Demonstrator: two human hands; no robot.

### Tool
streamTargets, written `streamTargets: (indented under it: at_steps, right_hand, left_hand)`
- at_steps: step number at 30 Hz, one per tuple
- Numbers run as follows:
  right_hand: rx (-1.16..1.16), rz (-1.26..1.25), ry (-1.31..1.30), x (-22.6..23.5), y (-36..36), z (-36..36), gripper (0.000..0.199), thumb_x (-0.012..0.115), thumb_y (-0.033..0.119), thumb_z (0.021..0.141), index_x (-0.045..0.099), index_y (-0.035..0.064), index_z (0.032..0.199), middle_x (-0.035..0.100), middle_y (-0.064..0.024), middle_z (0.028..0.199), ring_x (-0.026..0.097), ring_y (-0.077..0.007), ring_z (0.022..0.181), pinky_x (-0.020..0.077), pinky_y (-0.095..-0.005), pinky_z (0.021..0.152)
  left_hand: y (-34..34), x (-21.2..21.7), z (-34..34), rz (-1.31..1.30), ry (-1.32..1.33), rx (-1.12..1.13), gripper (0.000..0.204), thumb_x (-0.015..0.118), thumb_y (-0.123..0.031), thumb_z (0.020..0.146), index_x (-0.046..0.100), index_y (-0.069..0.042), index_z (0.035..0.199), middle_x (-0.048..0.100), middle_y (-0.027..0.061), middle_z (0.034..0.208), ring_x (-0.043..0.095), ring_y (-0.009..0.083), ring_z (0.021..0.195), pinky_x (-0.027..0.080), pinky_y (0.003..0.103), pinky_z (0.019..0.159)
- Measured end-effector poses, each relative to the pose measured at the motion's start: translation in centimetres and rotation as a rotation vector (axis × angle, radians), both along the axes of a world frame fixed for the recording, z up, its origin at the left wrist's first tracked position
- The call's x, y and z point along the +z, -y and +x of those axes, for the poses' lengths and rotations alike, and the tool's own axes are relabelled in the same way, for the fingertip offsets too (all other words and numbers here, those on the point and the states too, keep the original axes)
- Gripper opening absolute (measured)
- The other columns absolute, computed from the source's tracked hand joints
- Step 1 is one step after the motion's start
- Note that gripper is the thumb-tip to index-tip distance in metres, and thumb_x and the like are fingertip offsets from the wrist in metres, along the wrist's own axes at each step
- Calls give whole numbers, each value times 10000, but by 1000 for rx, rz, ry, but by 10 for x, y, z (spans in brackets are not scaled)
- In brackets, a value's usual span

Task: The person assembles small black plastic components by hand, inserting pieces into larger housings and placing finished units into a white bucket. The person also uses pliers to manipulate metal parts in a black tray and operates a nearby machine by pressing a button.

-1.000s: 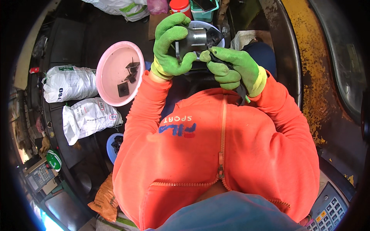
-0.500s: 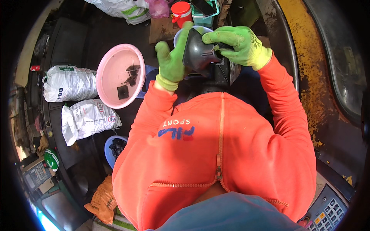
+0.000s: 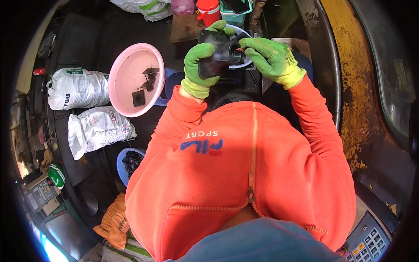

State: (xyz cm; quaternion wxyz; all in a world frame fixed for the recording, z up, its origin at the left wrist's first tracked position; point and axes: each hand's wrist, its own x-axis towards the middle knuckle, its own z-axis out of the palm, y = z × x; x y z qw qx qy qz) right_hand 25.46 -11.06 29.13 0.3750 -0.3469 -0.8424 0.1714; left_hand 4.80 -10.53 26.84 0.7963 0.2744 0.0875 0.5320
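My left hand (image 3: 198,65), in a green glove with a yellow-green cuff, grips a black plastic part (image 3: 221,51) with a square flange and a round tubular neck. The neck faces right, toward my right hand (image 3: 271,59), gloved the same way. Its thumb and fingers are pinched together at the neck's opening. A small reddish tip shows between those fingers, too small to name. Behind the part is a pale blue-rimmed bowl (image 3: 245,33), mostly covered by it and my hands.
On the left, a pink basin (image 3: 114,83) holds several black plastic pieces (image 3: 139,98). White sacks (image 3: 78,89) lie beyond it, and a blue basin (image 3: 123,163) of dark pieces sits below. A red jug (image 3: 208,15) stands at the back. Yellow-painted machinery (image 3: 349,109) borders the right side.
My left hand has turned the black part so its neck faces right. My right hand has moved off its side to the neck's opening and sits slightly lower.
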Motion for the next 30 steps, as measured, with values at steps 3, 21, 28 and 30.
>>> streamTargets:
  at_steps: [3, 21, 28, 30]
  right_hand:
    - [-40, 46, -12, -8, 1, -2, 206, 602, 166, 922, 657, 69, 1095, 683, -113, 952, 668, -292, 824, 538, -354, 697]
    - [-13, -318, -168, 11, 35, -22, 224, 565, 121, 939, 620, -28, 1097, 661, -160, 986, 654, -303, 899, 525, -337, 769]
    - [57, -740, -453, 17, 48, -30, 253, 517, 143, 987, 586, -28, 1161, 650, -66, 985, 571, -119, 822, 463, -259, 709]
    - [93, -822, -529, 18, 50, -33, 256, 511, 143, 992, 564, -14, 1187, 631, -26, 947, 496, -63, 720, 413, -214, 619]
  left_hand:
    - [2, 5, 2, 48, -19, 45, 761, 623, -251, 701, 407, -13, 1390, 500, 190, 1314, 531, 332, 1172, 439, 451, 1017]
    - [4, 24, -4, 324, -48, 229, 762, 716, -145, 606, 472, 45, 1303, 542, 150, 1228, 569, 247, 1072, 493, 368, 936]
    - [2, 29, -2, 503, -107, 345, 776, 783, -221, 636, 482, 31, 1306, 531, 146, 1226, 550, 246, 1060, 483, 366, 907]
    - [3, 30, -1, 569, -145, 453, 775, 798, -251, 650, 487, 26, 1304, 523, 149, 1229, 546, 249, 1045, 480, 369, 892]
